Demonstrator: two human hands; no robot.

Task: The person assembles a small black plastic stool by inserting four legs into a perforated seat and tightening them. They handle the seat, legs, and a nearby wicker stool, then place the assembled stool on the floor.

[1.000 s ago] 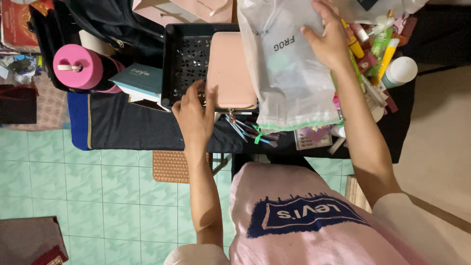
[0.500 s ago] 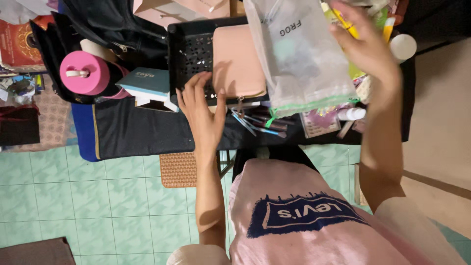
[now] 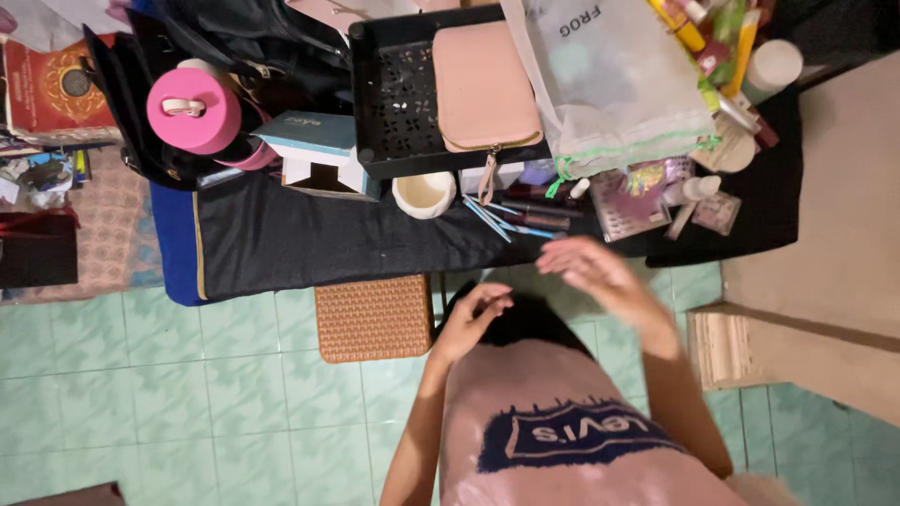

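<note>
My left hand (image 3: 472, 319) hangs below the table's front edge, fingers loosely curled, holding nothing. Just to its right, my right hand (image 3: 600, 274) is open and blurred, also holding nothing. Above both, a translucent white plastic bag (image 3: 614, 80) lies on the black-covered table (image 3: 319, 239). Left of the bag a pink zip pouch (image 3: 483, 84) rests on a black perforated tray (image 3: 398, 94). Pens and brushes (image 3: 525, 214) lie scattered at the table's front edge, nearest to my right hand. A small white cup (image 3: 424, 194) stands just left of them.
A pink-lidded bottle (image 3: 195, 111) and a teal-and-white box (image 3: 314, 150) stand at the table's left, beside a black bag (image 3: 253, 37). Cosmetic tubes and bottles (image 3: 722, 56) crowd the right end. A woven brown stool (image 3: 373, 317) stands on the green tiled floor.
My right hand has let go of the plastic bag, which now lies on the table, and dropped toward my lap. My left hand has come off the tabletop.
</note>
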